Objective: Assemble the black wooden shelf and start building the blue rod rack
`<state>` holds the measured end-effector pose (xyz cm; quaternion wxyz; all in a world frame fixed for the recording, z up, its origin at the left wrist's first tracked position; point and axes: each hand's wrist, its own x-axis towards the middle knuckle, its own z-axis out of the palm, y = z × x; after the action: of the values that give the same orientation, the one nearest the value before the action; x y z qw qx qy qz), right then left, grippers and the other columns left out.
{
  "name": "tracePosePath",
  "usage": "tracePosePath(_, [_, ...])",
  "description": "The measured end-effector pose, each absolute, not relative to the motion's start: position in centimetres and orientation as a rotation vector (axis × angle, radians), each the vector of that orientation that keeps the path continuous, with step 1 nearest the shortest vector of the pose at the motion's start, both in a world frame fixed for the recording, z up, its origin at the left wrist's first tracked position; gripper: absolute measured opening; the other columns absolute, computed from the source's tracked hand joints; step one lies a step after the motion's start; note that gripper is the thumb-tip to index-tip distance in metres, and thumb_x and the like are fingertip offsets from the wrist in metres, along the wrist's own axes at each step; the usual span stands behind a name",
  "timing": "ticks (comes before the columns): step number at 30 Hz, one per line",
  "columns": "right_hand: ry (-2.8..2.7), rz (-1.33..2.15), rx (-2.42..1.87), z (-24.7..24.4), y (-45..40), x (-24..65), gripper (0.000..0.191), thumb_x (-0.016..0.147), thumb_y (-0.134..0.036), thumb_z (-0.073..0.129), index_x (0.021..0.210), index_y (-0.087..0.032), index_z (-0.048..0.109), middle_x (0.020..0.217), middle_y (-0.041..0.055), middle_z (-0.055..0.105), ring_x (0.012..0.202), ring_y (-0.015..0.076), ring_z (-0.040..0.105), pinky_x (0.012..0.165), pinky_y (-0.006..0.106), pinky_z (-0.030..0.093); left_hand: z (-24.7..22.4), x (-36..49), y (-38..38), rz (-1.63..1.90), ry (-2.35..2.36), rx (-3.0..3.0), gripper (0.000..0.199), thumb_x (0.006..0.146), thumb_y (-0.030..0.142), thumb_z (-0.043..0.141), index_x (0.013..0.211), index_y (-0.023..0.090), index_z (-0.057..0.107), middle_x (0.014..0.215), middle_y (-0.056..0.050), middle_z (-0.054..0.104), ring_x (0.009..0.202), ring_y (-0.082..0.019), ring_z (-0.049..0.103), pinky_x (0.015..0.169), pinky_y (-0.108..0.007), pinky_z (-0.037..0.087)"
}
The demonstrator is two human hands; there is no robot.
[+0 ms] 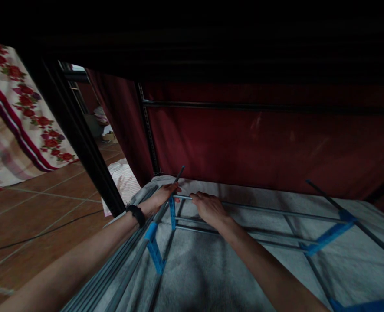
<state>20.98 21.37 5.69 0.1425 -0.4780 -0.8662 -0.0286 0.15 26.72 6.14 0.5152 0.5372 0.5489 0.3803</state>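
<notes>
My left hand [165, 193], with a black band at the wrist, is closed around a grey metal tube at the top of a blue plastic connector [172, 212]. The tube's far end [179, 173] sticks out beyond my fingers. Beside it, my right hand [209, 208] grips a long crosswise metal tube [276, 211] whose left end meets that connector. This tube runs right to another blue connector [330, 236]. Lower crosswise tubes lie beneath it. Nearer me, a further blue connector [154, 249] joins two lengthwise tubes. My fingers partly hide the left joint.
The frame lies on a grey blanket [192, 277] under a dark overhead bunk. Several loose tubes [113, 255] lie along the bed's left edge. A black post [77, 138] stands at left, a dark red curtain [260, 147] behind. A black cable [48, 232] crosses the tiled floor.
</notes>
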Motion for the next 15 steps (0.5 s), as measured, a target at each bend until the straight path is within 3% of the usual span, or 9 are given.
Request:
tracePosePath(6, [-2.5, -0.076, -1.38, 5.82, 21.25, 21.0, 0.035, 0.102, -0.024, 0.031, 0.125, -0.025, 0.058, 0.112, 0.005, 0.067, 0.102, 0.0192, 0.064, 0.082, 0.03, 0.046, 6.28, 0.59, 26.75, 0.943, 1.331, 1.33, 0.038, 0.081, 0.055, 0.062, 0.084, 0.018, 0.067, 0.083, -0.005, 0.069, 0.055, -0.014, 0.061, 0.041, -0.022, 0.037])
tracePosePath(12, [-2.495, -0.018, -1.409, 6.28, 21.2, 21.0, 0.036, 0.103, -0.027, 0.03, 0.124, -0.027, 0.06, 0.112, 0.0041, 0.068, 0.1, 0.0192, 0.066, 0.08, 0.03, 0.046, 6.25, 0.51, 26.7, 0.905, 1.378, 1.326, 0.04, 0.081, 0.058, 0.059, 0.083, 0.019, 0.067, 0.064, -0.003, 0.064, 0.048, -0.015, 0.056, 0.039, -0.022, 0.033])
tracePosePath(15, [-2.49, 0.01, -1.438, 6.42, 21.33, 20.97, 0.036, 0.103, -0.03, 0.03, 0.124, -0.028, 0.06, 0.115, 0.0035, 0.069, 0.097, 0.0194, 0.068, 0.078, 0.031, 0.046, 6.33, 0.43, 26.67, 0.906, 1.349, 1.339, 0.04, 0.08, 0.058, 0.061, 0.081, 0.019, 0.068, 0.065, -0.003, 0.065, 0.05, -0.015, 0.056, 0.042, -0.023, 0.037])
